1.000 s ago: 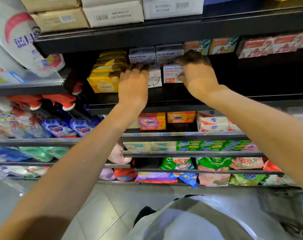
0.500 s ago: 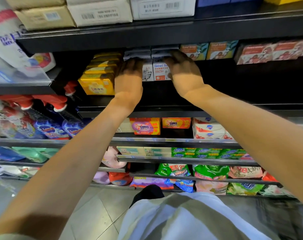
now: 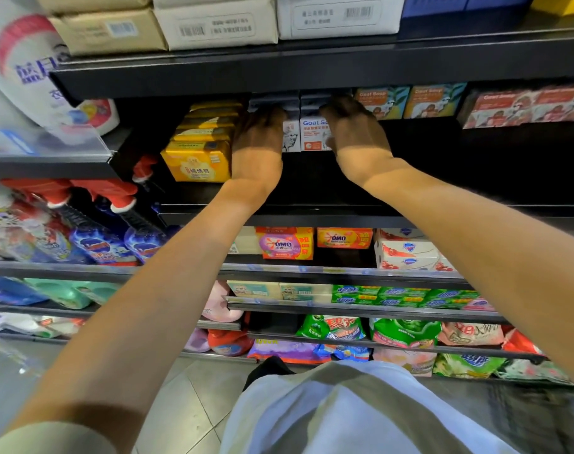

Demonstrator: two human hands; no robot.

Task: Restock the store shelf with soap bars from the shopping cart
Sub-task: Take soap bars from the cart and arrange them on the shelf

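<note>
Since a second ago both hands have slid the white Goat Soap boxes (image 3: 313,134) deeper toward the shelf's (image 3: 312,213) back edge, left hand (image 3: 258,142) and right hand (image 3: 356,132) grasping the stack's sides, suggesting placement is nearly finished.

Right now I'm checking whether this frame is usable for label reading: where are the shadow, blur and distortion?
Head view: the upper shelf's shadow darkens both the left hand and right hand, while the forearms stay lit; the white Goat Soap boxes between them are readable; the large white detergent bottle at left is motion-blurred; wide-angle distortion bends the black shelf edges.
</note>
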